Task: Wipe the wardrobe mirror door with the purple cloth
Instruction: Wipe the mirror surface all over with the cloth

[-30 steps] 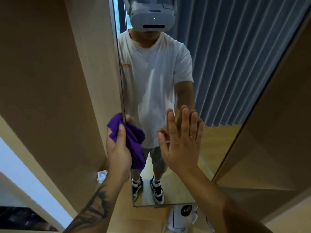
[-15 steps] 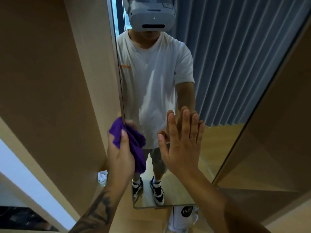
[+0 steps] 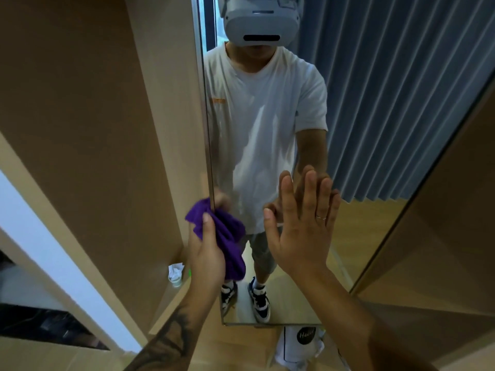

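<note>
- Purple cloth [image 3: 223, 238] sits bunched against the left edge of the wardrobe mirror door [image 3: 375, 116], low on the glass, with part of the wad lapping over the frame onto the wooden panel [image 3: 93, 129] beside it.
- Over the last second the cloth has slid down along that edge; it sat a little higher on the frame before, so a downward stroke is under way.
- The left hand [image 3: 206, 259] grips the cloth, thumb laid over the front of the wad and the other fingers hidden behind it.
- The right hand [image 3: 300, 234] lies flat on the glass, fingers straight and together, holding nothing; it has stayed where it was, most likely steadying the door while the other hand rubs.
- My reading: only the left margin is being worked at this moment, and the wide middle and right of the mirror look yet to be covered, including the patch under the bracing palm.
- On the floor just left of the door's foot stands a small white cup [image 3: 176, 274] with crumpled paper in it, and below the mirror's bottom edge a white bag [image 3: 300, 346] with a dark round label.
</note>
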Tool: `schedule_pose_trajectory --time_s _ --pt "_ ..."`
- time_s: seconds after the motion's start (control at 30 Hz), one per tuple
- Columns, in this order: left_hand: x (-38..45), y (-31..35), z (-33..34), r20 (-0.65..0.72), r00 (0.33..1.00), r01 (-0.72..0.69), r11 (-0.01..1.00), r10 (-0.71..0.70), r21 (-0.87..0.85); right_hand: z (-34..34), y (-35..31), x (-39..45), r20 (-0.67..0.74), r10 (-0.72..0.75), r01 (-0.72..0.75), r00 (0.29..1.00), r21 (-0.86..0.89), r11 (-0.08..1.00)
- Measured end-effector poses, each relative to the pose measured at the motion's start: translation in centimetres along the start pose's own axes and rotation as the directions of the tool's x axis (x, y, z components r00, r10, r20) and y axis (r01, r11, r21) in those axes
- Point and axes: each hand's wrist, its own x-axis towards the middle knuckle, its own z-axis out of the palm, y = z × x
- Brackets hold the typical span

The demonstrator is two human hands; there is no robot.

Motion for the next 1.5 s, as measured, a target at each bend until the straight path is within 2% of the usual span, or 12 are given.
schedule_pose_trajectory --time_s 0.17,0.33,0.53,0.6,0.7,0.83,1.03,1.1,1.17,1.27,1.37,1.5 --pt "0.3 1.9 0.0 0.037 0.998 -0.057 0.997 0.059 -0.053 0.3 -0.1 -0.1 -0.017 0.008 -0.008 1.0 0.001 1.0" --pt "-1.0 -2.1 -0.6 0.057 0.991 0.126 0.992 -0.125 -0.017 0.4 0.0 0.0 -0.022 0.01 -0.01 1.0 -0.003 1.0" --pt "-0.3 2.4 0.2 0.021 0.999 -0.043 0.996 0.044 -0.075 0.4 0.1 0.0 -0.026 0.008 -0.008 1.0 0.009 1.0" --pt "0.0 2.5 0.2 0.01 0.999 -0.052 0.997 0.053 -0.056 0.4 0.1 0.0 -0.033 0.011 -0.011 0.999 0.011 1.0" --pt "-0.5 -0.2 -0.3 0.043 0.999 -0.004 1.0 0.003 0.024 0.4 0.2 -0.2 -0.038 0.013 -0.012 0.999 0.016 1.0" --pt "-1.3 -3.3 -1.0 0.063 0.983 0.171 0.984 -0.173 0.043 0.5 0.2 -0.4 -0.046 0.001 0.0 0.999 0.012 1.0" --pt "0.1 1.8 -0.5 0.047 0.996 0.081 0.995 -0.078 -0.065 1.8 0.8 -6.0 0.062 -0.014 0.013 0.998 0.012 1.0" --pt "0.2 1.8 -0.4 0.034 0.997 0.069 0.997 -0.068 -0.039 2.3 1.2 -7.8 0.097 -0.015 0.015 0.995 0.001 1.0" --pt "-0.3 0.0 -0.6 0.025 0.996 0.089 0.996 -0.089 0.015 2.5 1.0 -9.0 0.125 0.014 -0.013 0.992 -0.007 1.0" --pt "-1.4 -3.8 -1.0 0.037 0.98 0.193 0.981 -0.195 0.03 2.7 0.6 -10.4 0.146 0.03 -0.025 0.989 -0.035 0.999" --pt "-1.4 -3.7 -1.2 0.041 0.971 0.235 0.972 -0.235 0.005 2.7 1.1 -11.0 0.163 0.004 0.005 0.987 -0.054 0.999" --pt "-0.4 -0.3 -0.8 0.057 0.991 0.126 0.988 -0.122 -0.088 3.1 1.3 -11.1 0.166 -0.001 0.014 0.986 -0.076 0.997"
